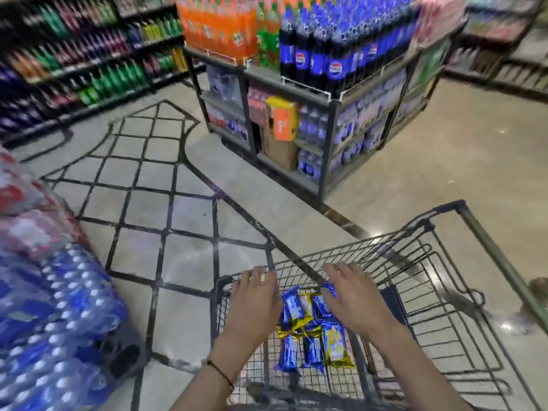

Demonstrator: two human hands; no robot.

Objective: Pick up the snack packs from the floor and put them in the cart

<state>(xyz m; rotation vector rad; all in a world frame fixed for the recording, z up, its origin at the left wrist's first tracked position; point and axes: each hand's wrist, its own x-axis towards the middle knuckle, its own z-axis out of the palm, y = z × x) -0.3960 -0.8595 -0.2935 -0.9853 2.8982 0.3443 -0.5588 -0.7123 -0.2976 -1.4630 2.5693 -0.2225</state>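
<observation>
I am looking down into the cart [462, 221], a dark wire basket with a square-mesh grid and a thick tube rim. My left hand [255, 307] hovers over the cart's left corner, palm down, fingers spread and loose, gripping nothing. My right hand [353, 298] hangs over the middle of the basket in the same way, flat and unclenched, fingertips toward the far mesh wall. A thin dark cord circles my left wrist.

The snack packs [311, 327] lie inside the cart on its mesh bottom, between and below my two hands: a loose heap of small, flat, glossy pillow-shaped wrappers, blue ones mixed with shiny gold foil ones, some overlapping.

Left of the cart, shrink-wrapped bottles [59, 307] with blue and red labels sit blurred. Beyond the cart stands a metal rack [332, 129] with blue-labelled cola bottles on top, orange and green soda beside them, and cardboard boxes beneath. The floor [444, 143] around the cart is polished beige stone, with a black lattice inlay to its left.
</observation>
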